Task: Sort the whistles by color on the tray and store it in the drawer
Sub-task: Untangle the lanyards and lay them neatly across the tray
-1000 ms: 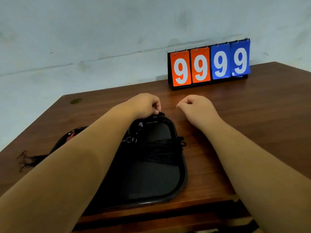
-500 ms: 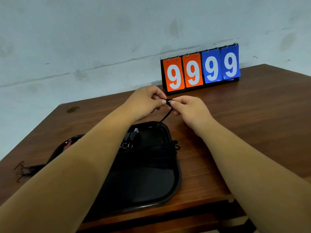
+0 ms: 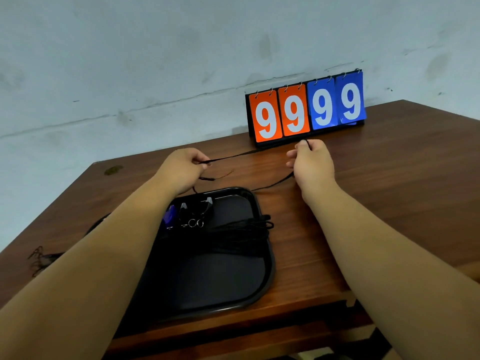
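A black tray [image 3: 265,276] lies on the wooden table near its front edge. Inside it I see a blue whistle [image 3: 170,215], two dark whistles [image 3: 205,205] with metal rings, and a bundle of black cords [image 3: 244,228]. My left hand [image 3: 181,168] and my right hand [image 3: 311,162] are above the table beyond the tray, and each pinches one black lanyard cord [image 3: 233,157] stretched between them. A loop of the same cord hangs from my right hand toward the tray's far rim. My left forearm hides the tray's left part.
A flip scoreboard [image 3: 306,110] reading 9999 stands at the back of the table [image 3: 389,193] against the wall. More tangled black cord [image 3: 39,258] lies on the table at the far left. A drawer front shows below the table's front edge.
The hands met over the tray's far rim on the cord, then moved apart, left to the left and right to the right, drawing the cord taut between them. The camera tilted up.
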Available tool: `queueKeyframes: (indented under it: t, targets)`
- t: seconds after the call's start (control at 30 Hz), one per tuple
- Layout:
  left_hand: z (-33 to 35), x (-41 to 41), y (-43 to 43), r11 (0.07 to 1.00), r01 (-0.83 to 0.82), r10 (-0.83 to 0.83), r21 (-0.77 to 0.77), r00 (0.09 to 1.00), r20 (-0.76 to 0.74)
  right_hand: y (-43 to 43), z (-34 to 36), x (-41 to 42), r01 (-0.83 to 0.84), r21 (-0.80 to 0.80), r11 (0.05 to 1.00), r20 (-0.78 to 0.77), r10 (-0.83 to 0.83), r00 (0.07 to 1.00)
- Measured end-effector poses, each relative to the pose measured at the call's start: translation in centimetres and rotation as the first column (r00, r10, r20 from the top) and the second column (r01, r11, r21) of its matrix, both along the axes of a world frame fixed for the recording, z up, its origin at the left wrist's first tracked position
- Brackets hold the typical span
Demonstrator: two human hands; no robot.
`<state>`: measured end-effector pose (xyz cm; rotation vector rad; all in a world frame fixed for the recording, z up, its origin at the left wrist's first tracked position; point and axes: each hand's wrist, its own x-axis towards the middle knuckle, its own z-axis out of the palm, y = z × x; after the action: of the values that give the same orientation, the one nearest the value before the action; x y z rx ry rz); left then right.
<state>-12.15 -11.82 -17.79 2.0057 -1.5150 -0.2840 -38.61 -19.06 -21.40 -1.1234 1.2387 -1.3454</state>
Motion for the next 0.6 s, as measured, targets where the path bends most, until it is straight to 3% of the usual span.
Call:
queueKeyframes:
  t: [0.5,0.6]
  targets:
    - [2.0,3.9,4.8,0.969,-0.203,0.191,-0.140,0.977,-0.092,0.7,-0.1,-1.3,0.116,-0.001,0.993,-0.025,-0.116,0.993]
    - [2.2,4.3,6.0,0.966,-0.212,0.168,-0.149,0.951,-0.261,1.0,-0.2,-1.4,0.115,-0.016,0.993,-0.026,-0.116,0.993]
